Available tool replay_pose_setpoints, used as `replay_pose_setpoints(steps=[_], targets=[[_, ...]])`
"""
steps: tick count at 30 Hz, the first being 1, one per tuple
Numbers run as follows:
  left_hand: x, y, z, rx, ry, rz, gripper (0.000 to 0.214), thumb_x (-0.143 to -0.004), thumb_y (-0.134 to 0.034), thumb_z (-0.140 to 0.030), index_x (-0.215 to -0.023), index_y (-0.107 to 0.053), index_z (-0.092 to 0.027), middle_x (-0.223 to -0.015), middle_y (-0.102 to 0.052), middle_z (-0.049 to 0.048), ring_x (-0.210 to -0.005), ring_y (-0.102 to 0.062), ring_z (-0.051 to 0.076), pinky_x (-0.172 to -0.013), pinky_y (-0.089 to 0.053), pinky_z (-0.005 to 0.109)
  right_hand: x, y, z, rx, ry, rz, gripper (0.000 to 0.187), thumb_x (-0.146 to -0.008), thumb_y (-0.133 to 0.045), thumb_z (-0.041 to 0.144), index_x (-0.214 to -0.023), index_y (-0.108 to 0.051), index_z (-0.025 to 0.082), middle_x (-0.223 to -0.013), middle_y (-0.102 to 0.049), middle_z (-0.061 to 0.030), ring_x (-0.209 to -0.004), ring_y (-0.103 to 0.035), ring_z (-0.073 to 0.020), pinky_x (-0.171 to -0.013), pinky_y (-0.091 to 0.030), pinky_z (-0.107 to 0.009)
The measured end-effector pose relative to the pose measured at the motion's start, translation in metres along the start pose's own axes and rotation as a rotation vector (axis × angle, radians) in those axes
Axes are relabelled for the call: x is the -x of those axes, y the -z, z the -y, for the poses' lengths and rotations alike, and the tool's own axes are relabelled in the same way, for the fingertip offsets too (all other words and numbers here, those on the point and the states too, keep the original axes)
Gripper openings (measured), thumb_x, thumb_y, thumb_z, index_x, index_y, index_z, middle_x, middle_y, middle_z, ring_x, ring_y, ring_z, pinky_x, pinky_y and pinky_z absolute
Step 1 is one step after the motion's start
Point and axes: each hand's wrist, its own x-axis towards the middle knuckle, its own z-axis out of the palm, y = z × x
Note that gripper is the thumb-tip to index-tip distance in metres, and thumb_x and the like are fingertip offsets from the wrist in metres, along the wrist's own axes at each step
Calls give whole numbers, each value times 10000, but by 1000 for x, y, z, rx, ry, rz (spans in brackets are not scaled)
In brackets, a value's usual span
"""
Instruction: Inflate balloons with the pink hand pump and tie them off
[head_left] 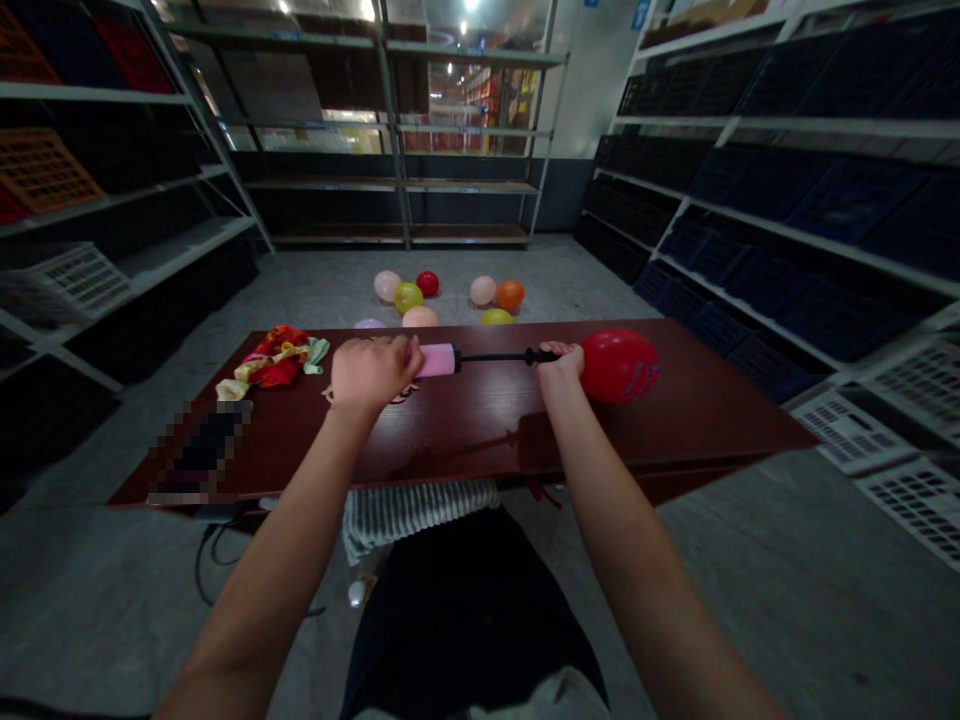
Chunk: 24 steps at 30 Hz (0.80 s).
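My left hand [373,370] is closed around the pink barrel of a hand pump [439,360], held level above the dark wooden table [480,420]. The pump's black rod runs right to its black end [534,355], which my right hand [559,365] grips together with the neck of a red balloon [619,365]. The red balloon is partly inflated and hangs just over the table's right part. A pile of flat, uninflated balloons [274,360] in red, yellow and green lies on the table to the left of my left hand.
Several inflated balloons [450,298] lie on the grey floor beyond the table. Metal shelving with crates lines the left, right and back walls. A blurred dark object [202,455] rests on the table's left front. White baskets [900,460] sit on the floor at right.
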Motion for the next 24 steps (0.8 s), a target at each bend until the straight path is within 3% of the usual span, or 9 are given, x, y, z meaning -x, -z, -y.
replay_pose_setpoints(steps=[6, 12, 16, 24], targets=[[-21, 29, -23, 8, -186, -145, 508, -997, -346, -353, -870, -768, -99, -772, -725, 191, -719, -681, 312, -648, -411, 400, 11, -4, 8, -148, -52, -98, 325, -848, -224, 50, -595, -105, 215, -402, -202, 88, -334, -227, -55, -384, -282, -133], [-24, 28, -56, 56, -238, -209, 481, -998, -353, -314, -822, -743, -94, -758, -711, 201, -737, -680, 310, -660, -420, 402, 31, -31, -2, -184, -74, -51, 349, -884, -271, 83, -594, -130, 218, -425, -208, 98, -338, -240, -53, -392, -301, -152], [-21, 18, -64, 72, -152, -184, 505, -1018, -317, -314, -855, -745, -102, -790, -724, 200, -755, -696, 319, -669, -443, 402, 45, -48, -8, -171, -75, 3, 364, -931, -315, 138, -621, -149, 231, -450, -209, 115, -342, -247, -50, -398, -312, -165], [-8, -12, -42, 163, 107, 37, 541, -1035, -333, -445, -897, -783, -178, -863, -769, 145, -777, -732, 307, -672, -473, 359, 60, -66, -19, -75, -18, 10, 349, -957, -373, 187, -647, -221, 246, -465, -229, 128, -351, -276, -55, -375, -310, -179]])
